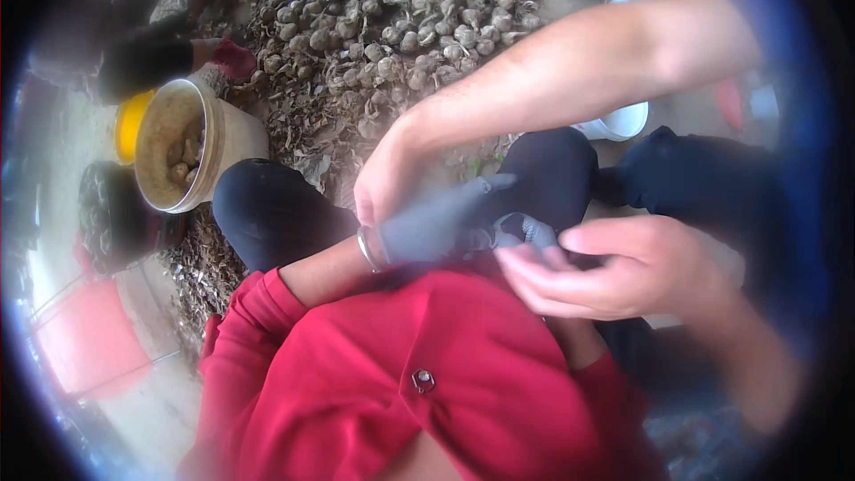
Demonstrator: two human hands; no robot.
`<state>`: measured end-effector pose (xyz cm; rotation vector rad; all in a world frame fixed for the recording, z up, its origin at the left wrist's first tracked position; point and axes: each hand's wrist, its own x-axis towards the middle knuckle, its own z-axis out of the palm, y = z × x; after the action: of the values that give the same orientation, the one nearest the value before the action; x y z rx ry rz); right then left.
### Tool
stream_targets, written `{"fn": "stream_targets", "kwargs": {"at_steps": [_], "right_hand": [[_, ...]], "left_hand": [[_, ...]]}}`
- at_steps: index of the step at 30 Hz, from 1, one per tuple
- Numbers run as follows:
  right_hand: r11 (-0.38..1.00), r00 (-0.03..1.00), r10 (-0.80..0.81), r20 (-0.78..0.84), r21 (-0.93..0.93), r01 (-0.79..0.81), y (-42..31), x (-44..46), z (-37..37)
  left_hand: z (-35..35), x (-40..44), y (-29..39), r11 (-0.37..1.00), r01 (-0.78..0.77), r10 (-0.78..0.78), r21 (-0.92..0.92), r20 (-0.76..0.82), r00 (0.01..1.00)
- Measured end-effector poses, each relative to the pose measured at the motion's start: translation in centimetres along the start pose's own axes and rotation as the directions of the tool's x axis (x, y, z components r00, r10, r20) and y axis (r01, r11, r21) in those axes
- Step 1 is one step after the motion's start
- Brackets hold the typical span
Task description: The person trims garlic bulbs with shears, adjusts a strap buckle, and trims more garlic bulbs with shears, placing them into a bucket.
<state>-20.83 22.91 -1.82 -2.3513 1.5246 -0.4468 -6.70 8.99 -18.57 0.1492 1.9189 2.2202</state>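
My left hand point(436, 221), in a grey glove, reaches across my lap with a bangle point(368, 249) at the wrist. It is blurred, but its fingers look stretched out, with nothing visible in them. Another person's hand point(385, 180) touches the glove near its cuff. At my left fingertips is my right hand point(532, 230), also grey-gloved. A second hand of that person point(623, 267) covers most of it, so its grip is hidden.
Many garlic bulbs point(401, 18) lie heaped on the floor among dry husks point(307, 116). To the left stands a white bucket point(245, 138) with some bulbs inside. The co-worker's forearm point(552, 67) crosses from the right, above a white container point(623, 120).
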Motion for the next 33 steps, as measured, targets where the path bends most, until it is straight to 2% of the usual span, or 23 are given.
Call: {"fn": "stream_targets", "kwargs": {"at_steps": [1, 2, 3, 5, 6, 7, 11, 12, 13, 15, 16, 17, 18, 19, 21, 22, 25, 27, 28, 29, 31, 32, 33], "right_hand": [[0.996, 0.990, -0.048, 0.130, -0.071, 0.057, 0.4, -0.1, -0.1], [0.983, 0.961, -0.096, 0.259, -0.127, 0.132, 0.8, -0.2, -0.2], [0.963, 0.914, -0.141, 0.381, -0.160, 0.215, 1.2, -0.3, -0.3], [0.971, 0.917, -0.143, 0.372, -0.126, 0.203, 1.4, 0.7, -0.7], [0.966, 0.913, -0.153, 0.377, -0.138, 0.219, 1.5, 1.0, -0.7], [0.939, 0.897, -0.179, 0.403, -0.202, 0.278, 2.0, 0.9, 0.2], [0.747, 0.863, -0.332, 0.380, -0.453, 0.486, 2.7, 1.3, 4.5], [0.632, 0.819, -0.410, 0.401, -0.523, 0.572, 2.6, 2.0, 4.9], [0.412, 0.703, -0.507, 0.498, -0.576, 0.706, 2.8, 3.3, 4.8], [0.103, 0.534, -0.545, 0.646, -0.581, 0.807, 2.5, 5.1, 4.1], [0.041, 0.499, -0.525, 0.689, -0.565, 0.824, 2.2, 5.7, 3.6], [-0.021, 0.463, -0.504, 0.729, -0.547, 0.837, 2.1, 6.0, 3.5], [0.094, 0.528, -0.533, 0.661, -0.574, 0.813, 2.5, 5.7, 4.1], [0.043, 0.532, -0.507, 0.679, -0.596, 0.802, 2.6, 5.7, 4.2], [-0.060, 0.538, -0.444, 0.716, -0.623, 0.780, 3.0, 5.6, 4.2], [-0.021, 0.563, -0.435, 0.703, -0.633, 0.774, 3.2, 5.3, 4.4], [-0.017, 0.543, -0.373, 0.752, -0.591, 0.807, 3.1, 5.7, 3.4], [0.023, 0.545, -0.316, 0.777, -0.568, 0.823, 3.3, 5.5, 3.1], [0.052, 0.547, -0.287, 0.786, -0.557, 0.829, 3.4, 5.2, 3.1], [0.185, 0.607, -0.298, 0.737, -0.579, 0.794, 3.7, 4.4, 3.7], [0.434, 0.715, -0.293, 0.634, -0.578, 0.691, 4.5, 2.9, 5.2], [0.398, 0.695, -0.288, 0.658, -0.578, 0.712, 4.4, 2.9, 4.9], [0.358, 0.676, -0.282, 0.680, -0.580, 0.732, 4.3, 3.3, 4.5]], "left_hand": [[-1.2, 1.0, -5.9, 0.937, -0.346, 0.344, 0.041, 0.057, 0.937], [-2.5, 2.2, -10.7, 0.695, -0.693, 0.668, 0.190, 0.186, 0.721], [-2.5, 2.4, -7.1, 0.614, -0.733, 0.700, 0.292, 0.229, 0.677], [-2.4, 2.8, 0.4, 0.409, -0.784, 0.754, 0.467, 0.311, 0.579], [-0.6, 2.4, -1.3, 0.781, -0.622, 0.614, 0.057, 0.108, 0.782], [0.3, 2.0, -2.9, 0.857, -0.302, 0.347, -0.417, 0.033, 0.937], [-1.1, -0.2, 2.1, 0.922, -0.347, 0.365, 0.171, -0.086, 0.927], [-0.8, -0.4, 3.0, 0.918, -0.284, 0.351, 0.278, -0.231, 0.907], [-0.6, -0.6, 4.0, 0.912, -0.192, 0.330, 0.361, -0.370, 0.868], [-1.4, -3.3, 7.2, 0.649, 0.044, 0.407, 0.760, -0.396, 0.823], [-1.5, -4.5, 6.4, 0.676, 0.056, 0.372, 0.735, -0.405, 0.835], [-1.5, -5.8, 5.1, 0.840, 0.053, 0.278, 0.539, -0.514, 0.811], [-1.4, -7.0, 4.3, 0.950, 0.041, 0.160, 0.310, -0.594, 0.788], [-1.7, -8.1, 4.0, 0.999, -0.016, 0.042, 0.044, -0.688, 0.725], [-2.5, -9.4, 6.1, 0.850, -0.314, -0.219, -0.423, -0.826, 0.520], [-2.8, -9.5, 5.9, 0.943, -0.237, -0.126, -0.236, -0.907, 0.401], [-1.6, -10.5, 9.5, 0.924, 0.182, -0.379, -0.337, -0.739, 0.558], [-0.9, -12.0, 10.9, 0.908, 0.406, -0.367, -0.109, -0.676, 0.639], [-0.6, -12.3, 10.8, 0.905, 0.416, -0.239, 0.086, -0.707, 0.666], [-0.5, -12.5, 10.6, 0.867, 0.416, -0.110, 0.274, -0.709, 0.696], [-0.5, -12.2, 10.1, 0.978, 0.188, -0.055, 0.089, -0.760, 0.648], [-0.3, -11.1, 10.7, 0.999, 0.048, -0.018, 0.011, -0.827, 0.563], [-0.6, -10.5, 10.7, 0.997, -0.027, 0.081, 0.077, -0.883, 0.462]]}}
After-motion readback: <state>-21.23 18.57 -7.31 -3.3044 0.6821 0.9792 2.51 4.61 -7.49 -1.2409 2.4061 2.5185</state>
